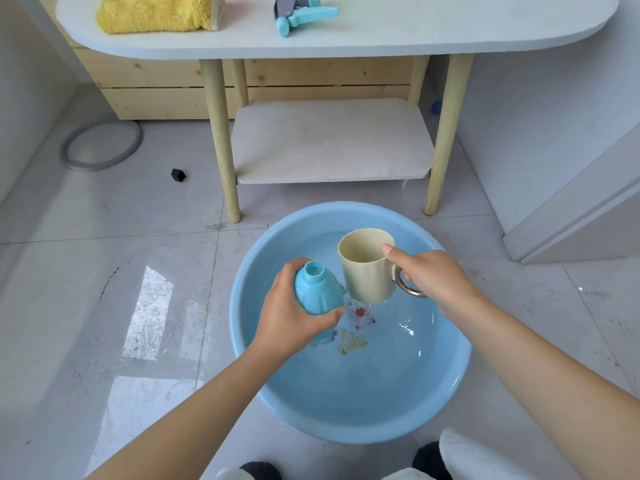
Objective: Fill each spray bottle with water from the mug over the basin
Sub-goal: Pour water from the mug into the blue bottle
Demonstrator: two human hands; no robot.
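Note:
My left hand (289, 315) grips an uncapped light blue spray bottle (317, 292) above the blue basin (277, 407), its open neck tilted up and slightly right. Water shows inside the neck. My right hand (433, 278) holds a beige mug (367, 275) by its metal-coloured handle, thumb on the rim. The mug is upright, just right of the bottle and close to it. The basin holds clear water with a coloured picture on its bottom. A teal spray head (301, 15) lies on the white table (450, 29) at the top.
A yellow towel (152, 12) lies on the table's left part. The table's wooden legs and lower shelf (329, 140) stand just beyond the basin. A grey hose ring (100, 147) and a small black object (178, 175) lie on the tiled floor at left. White furniture stands at right.

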